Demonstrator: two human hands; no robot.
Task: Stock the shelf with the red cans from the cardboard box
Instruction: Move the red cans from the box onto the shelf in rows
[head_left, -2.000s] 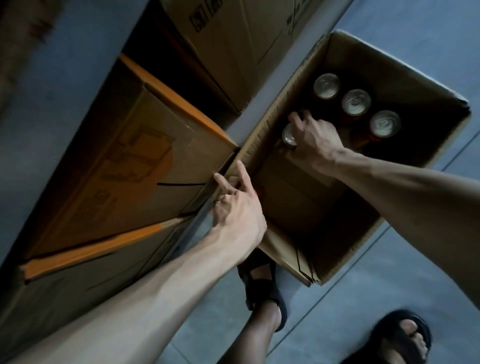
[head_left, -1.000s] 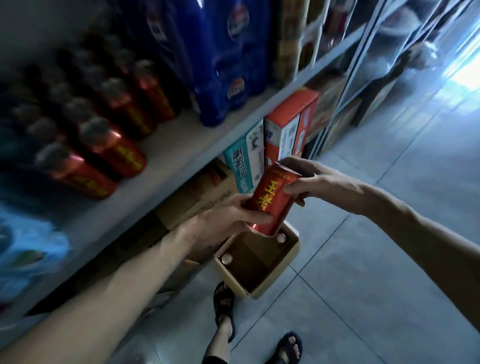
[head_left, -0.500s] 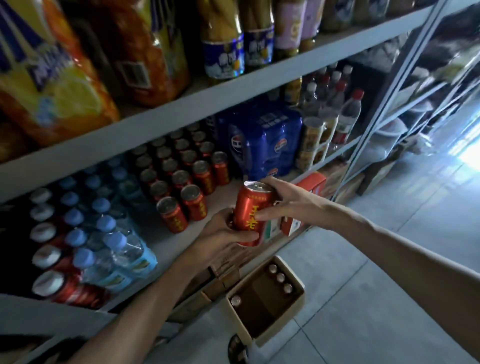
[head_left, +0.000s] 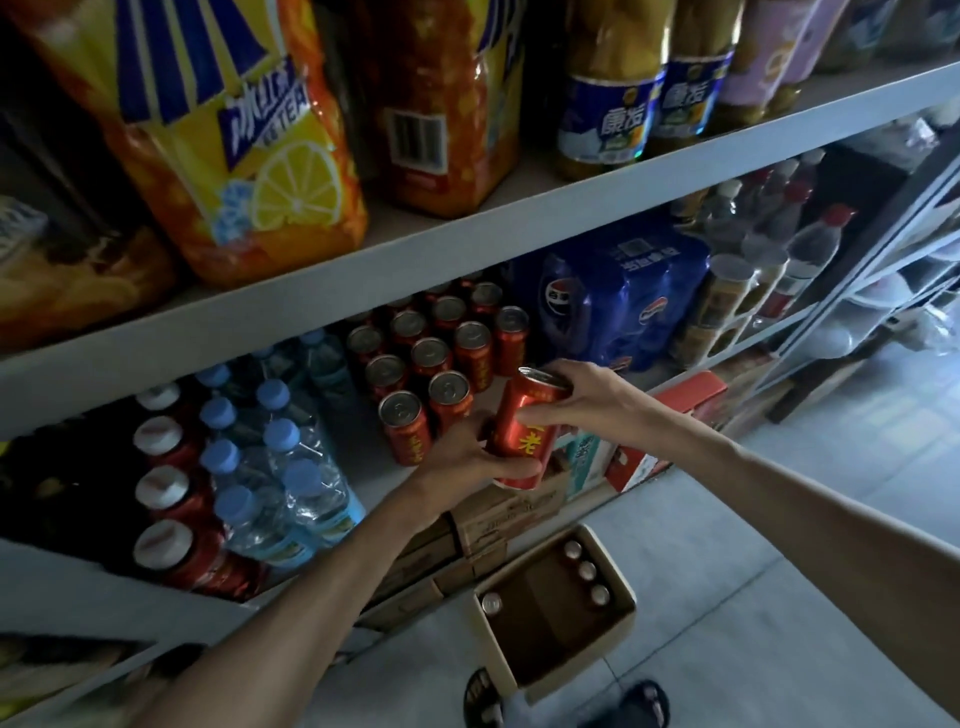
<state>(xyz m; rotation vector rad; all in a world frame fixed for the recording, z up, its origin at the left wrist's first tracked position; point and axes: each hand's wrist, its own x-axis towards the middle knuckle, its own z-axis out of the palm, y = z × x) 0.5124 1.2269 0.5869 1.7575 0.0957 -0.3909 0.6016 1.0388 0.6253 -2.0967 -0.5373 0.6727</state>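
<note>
Holding one can (head_left: 524, 434) tilted at the shelf (head_left: 363, 488) edge, left hand (head_left: 467, 457) cups its base, right hand (head_left: 587, 397) grips its top. Next: stand it beside the front row (head_left: 405, 431). Box (head_left: 613, 631) holds four more.

The red can (head_left: 521, 434) — yellow lettering (silver top); blue pack (head_left: 618, 301).

Left grip (head_left: 461, 460), right grip (head_left: 589, 402), both curled
</note>
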